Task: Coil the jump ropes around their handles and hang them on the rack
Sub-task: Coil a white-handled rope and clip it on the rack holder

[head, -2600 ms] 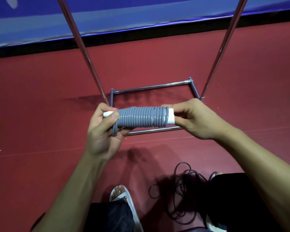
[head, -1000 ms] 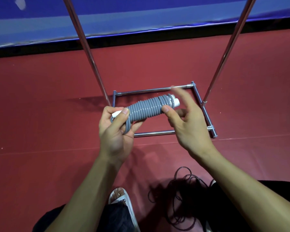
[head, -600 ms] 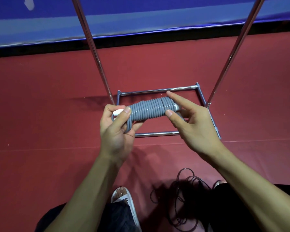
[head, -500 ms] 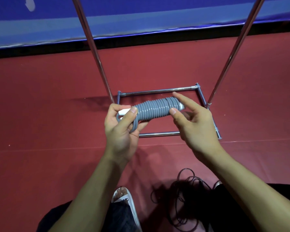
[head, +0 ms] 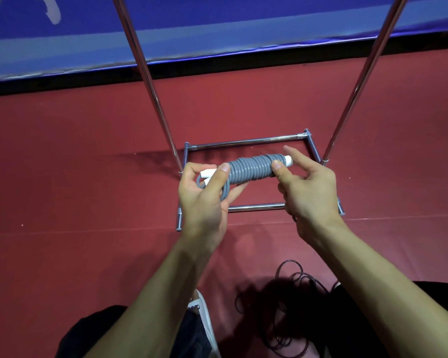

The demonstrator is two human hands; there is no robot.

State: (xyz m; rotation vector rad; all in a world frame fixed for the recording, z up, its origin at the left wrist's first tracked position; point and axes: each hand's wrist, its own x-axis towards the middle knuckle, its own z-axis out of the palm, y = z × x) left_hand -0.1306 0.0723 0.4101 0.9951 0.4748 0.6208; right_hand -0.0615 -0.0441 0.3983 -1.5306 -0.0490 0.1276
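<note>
Fingers of the left hand (head: 202,200) wrap one end of the coiled grey jump rope (head: 251,167); the right hand (head: 308,192) pinches the other end, above the rack (head: 243,142)

Grey jump rope (head: 251,168) up front: the wound cord looks like smooth plastic or rubber, a soft gloss on every turn, and the handle ends (head: 288,160) poking out are plain white plastic, smooth and lightly shiny. The rack (head: 243,141) is polished metal tubing, bright chrome, over a red floor (head: 62,177) that reads matt. Down low the thin dark rope (head: 301,278) looks glossy, and the blue banner (head: 217,29) has a vinyl-like sheen.
</note>
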